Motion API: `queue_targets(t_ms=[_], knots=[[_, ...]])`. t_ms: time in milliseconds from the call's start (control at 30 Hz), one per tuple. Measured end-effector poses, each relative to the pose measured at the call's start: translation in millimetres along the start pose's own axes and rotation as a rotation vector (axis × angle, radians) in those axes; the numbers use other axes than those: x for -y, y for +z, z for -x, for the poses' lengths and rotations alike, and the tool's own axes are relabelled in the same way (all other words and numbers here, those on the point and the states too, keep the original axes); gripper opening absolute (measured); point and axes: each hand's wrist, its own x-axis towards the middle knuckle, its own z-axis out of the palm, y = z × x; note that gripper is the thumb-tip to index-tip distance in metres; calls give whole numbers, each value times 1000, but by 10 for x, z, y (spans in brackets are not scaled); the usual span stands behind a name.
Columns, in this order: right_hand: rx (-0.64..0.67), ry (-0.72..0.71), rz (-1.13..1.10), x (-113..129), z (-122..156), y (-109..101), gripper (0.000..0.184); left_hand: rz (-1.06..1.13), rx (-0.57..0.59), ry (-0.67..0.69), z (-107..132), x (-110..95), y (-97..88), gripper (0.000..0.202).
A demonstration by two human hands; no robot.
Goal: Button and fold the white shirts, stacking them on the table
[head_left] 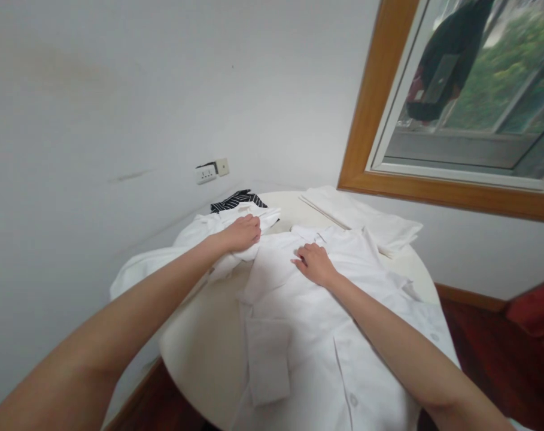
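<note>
A white buttoned shirt [298, 335] with a chest pocket lies spread over a round white table [204, 347]. My left hand [242, 232] is closed on a bunched sleeve or edge of the white shirt at its far left side. My right hand [314, 263] rests on the shirt near its collar, fingers curled and pressing the fabric down. Both forearms reach out over the table.
A folded white garment [365, 218] lies at the table's far right. A black striped cloth [238, 199] sits at the far edge by the wall, beside more white cloth [159, 260]. A wall socket [206, 173], a wood-framed window [370, 120] and dark red floor [491, 353] surround the table.
</note>
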Motion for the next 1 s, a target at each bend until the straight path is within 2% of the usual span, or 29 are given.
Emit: queue_targets(t_ms=[133,300,400,533,633,800,1000], knots=[[-9,-20,-104,-104,12,4,19,83,47,77,-49,83,-55,24],[-13,-137,-229,-246,-7,34,15,23,135,111,-150,184,-8,23],[-13,-189,-287,-312,-24,58,17,-1,116,126,-237,241,30,20],[-12,-203,-330,-349,-33,76,15,-66,39,125,-338,283,39,27],[-48,-212,-312,-340,-29,80,16,-152,12,129,-370,229,35,29],[-78,-216,-278,-311,-25,55,17,-302,-57,153,-345,28,105,25],[-49,-211,-205,-248,-48,14,12,-323,-171,132,-317,-153,258,15]])
